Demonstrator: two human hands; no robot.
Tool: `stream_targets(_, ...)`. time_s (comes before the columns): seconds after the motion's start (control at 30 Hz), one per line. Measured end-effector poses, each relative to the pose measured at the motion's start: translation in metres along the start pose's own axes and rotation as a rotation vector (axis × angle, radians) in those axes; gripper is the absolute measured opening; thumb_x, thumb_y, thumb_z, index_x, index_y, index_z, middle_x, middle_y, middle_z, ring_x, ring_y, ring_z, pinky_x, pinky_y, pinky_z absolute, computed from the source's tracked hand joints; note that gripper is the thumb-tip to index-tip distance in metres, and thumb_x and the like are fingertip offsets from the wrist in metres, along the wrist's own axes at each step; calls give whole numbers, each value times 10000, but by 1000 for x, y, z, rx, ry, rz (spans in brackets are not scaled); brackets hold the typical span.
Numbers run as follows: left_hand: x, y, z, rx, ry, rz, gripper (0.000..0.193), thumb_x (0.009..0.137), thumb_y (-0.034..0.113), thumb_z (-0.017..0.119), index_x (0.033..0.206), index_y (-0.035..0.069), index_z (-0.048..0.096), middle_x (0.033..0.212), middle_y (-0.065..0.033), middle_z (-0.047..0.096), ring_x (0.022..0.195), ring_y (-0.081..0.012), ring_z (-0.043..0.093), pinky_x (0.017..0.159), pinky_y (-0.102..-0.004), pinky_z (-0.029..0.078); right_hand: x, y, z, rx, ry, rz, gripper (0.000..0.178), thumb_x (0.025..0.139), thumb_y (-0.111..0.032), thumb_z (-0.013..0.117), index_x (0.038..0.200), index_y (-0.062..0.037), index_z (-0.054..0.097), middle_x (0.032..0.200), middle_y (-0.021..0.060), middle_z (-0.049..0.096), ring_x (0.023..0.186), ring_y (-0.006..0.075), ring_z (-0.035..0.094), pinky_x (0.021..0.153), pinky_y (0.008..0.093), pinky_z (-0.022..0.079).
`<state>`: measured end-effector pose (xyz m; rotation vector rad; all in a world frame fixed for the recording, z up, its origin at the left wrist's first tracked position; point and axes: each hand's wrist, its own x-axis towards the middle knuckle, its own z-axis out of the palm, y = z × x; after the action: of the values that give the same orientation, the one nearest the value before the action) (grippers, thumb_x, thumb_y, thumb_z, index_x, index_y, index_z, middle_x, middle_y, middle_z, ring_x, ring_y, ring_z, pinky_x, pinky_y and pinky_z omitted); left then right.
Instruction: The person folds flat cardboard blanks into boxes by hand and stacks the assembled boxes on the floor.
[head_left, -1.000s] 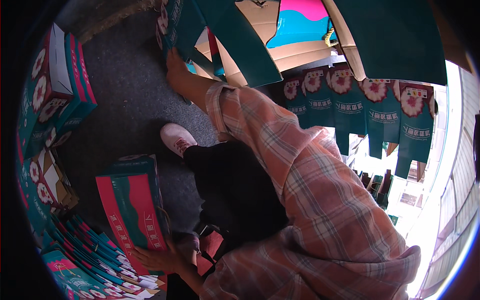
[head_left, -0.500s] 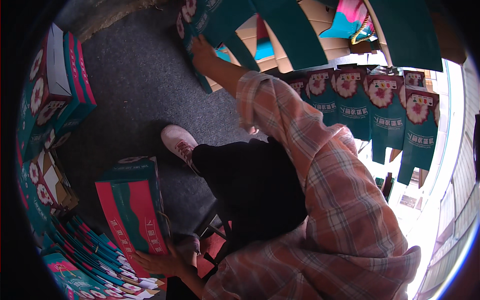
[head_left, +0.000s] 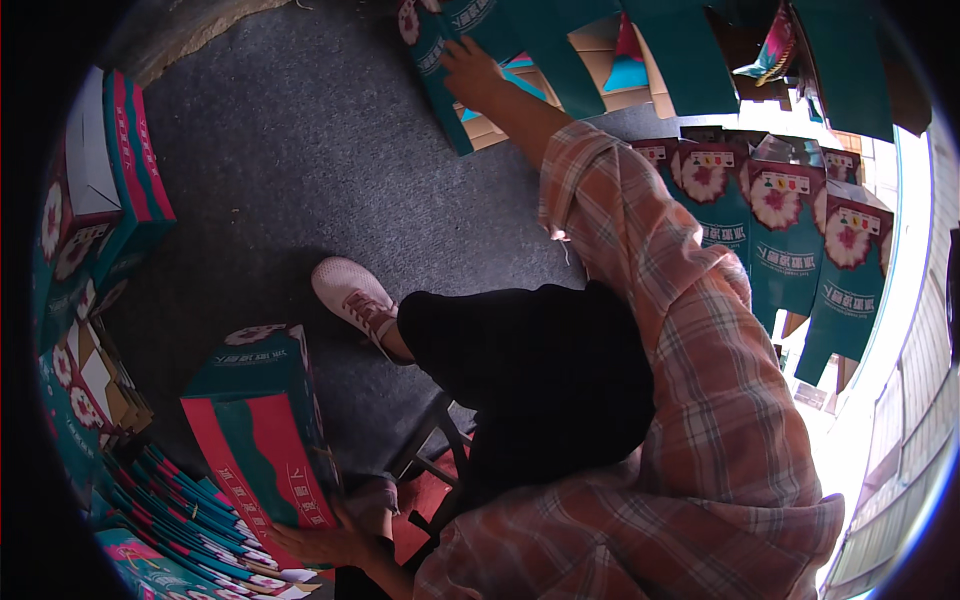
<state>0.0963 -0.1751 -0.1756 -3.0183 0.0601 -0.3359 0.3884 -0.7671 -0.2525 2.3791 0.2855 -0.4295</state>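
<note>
My left hand (head_left: 325,542) is closed on the near end of a teal and pink carton (head_left: 245,400), which stands at my lower left. Its fingers lie across the pink striped face. At the top, my right arm reaches out and my right hand (head_left: 470,72) grips a teal carton with open flaps (head_left: 445,95). Its fingertips rest on the printed side panel. Light blue and tan cardboard shows inside that carton. Part of it is cut off by the upper edge of the view.
Finished-looking cartons (head_left: 135,150) stand at the left. Below them lies a fanned stack of flat teal cartons (head_left: 190,515). At the right are several upright cartons with hanging flaps (head_left: 785,220). A corded pink and blue piece (head_left: 775,50) shows at upper right. The floor (head_left: 270,150) is dark grey.
My right hand has moved right and slightly up, and the open-flapped carton has shifted the same way. My left hand stays on its carton, which sits slightly lower in view.
</note>
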Motion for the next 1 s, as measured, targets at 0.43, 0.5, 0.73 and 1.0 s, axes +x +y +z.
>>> stream_targets(0.43, -1, -3, -3, 22, -93, -93, 1026, 765, 754, 498, 1409, -21, 302, 1436, -236, 342, 1303, -412, 364, 1029, -533, 312, -6, 27, 13, 44, -102, 88, 267, 711, -169, 703, 977, -165, 719, 1396, 69, 432, 1376, 310, 261, 1145, 473, 155)
stream_targets(0.5, 1, 0, -2, -15, -81, -66, 1023, 771, 750, 492, 1412, -22, 295, 1436, -239, 339, 1309, -414, 352, 1028, -545, 309, -3, 31, 16, 30, -121, 109, 276, 704, -176, 714, 979, -161, 719, 1399, 75, 428, 1379, 317, 254, 1145, 474, 151)
stream_targets(0.73, 2, -6, -13, -98, -108, -82, 934, 843, 702, 425, 1417, -22, 294, 1448, -252, 317, 1325, -410, 329, 1056, -533, 268, -1, 5, -17, 122, -244, 168, 303, 753, -264, 717, 1017, -115, 711, 1345, 102, 479, 1371, 335, 256, 1122, 486, 183)
stream_targets(1.0, -26, -36, -5, -178, 51, -291, 659, 947, 419, 483, 1374, -67, 359, 1421, -295, 323, 1320, -410, 334, 1075, -508, 267, -27, -158, -162, 1581, -173, -353, 565, 892, -537, 523, 1266, -116, 570, 1294, 119, 559, 1229, 300, 489, 1027, 413, 370)
